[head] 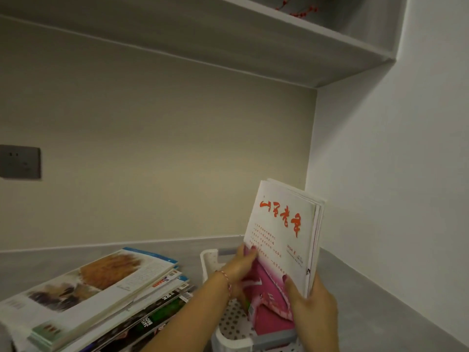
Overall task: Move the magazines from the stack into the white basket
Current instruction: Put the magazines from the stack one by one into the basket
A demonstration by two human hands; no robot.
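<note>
A stack of magazines (101, 295) lies at the lower left on the grey counter, its top cover showing a brown and white picture. The white perforated basket (233, 323) stands to its right. Upright in the basket is a bundle of magazines, fronted by a white and pink magazine (281, 237) with red lettering. My left hand (239, 268) grips the left edge of that magazine. My right hand (313, 308) holds the bundle's right edge from the front and side. The basket's far side is hidden behind the magazines.
The grey counter (368, 301) runs into a corner, with a white wall close on the right and a beige wall behind. A grey shelf (228, 47) overhangs above. A dark wall socket (20, 161) sits at the left.
</note>
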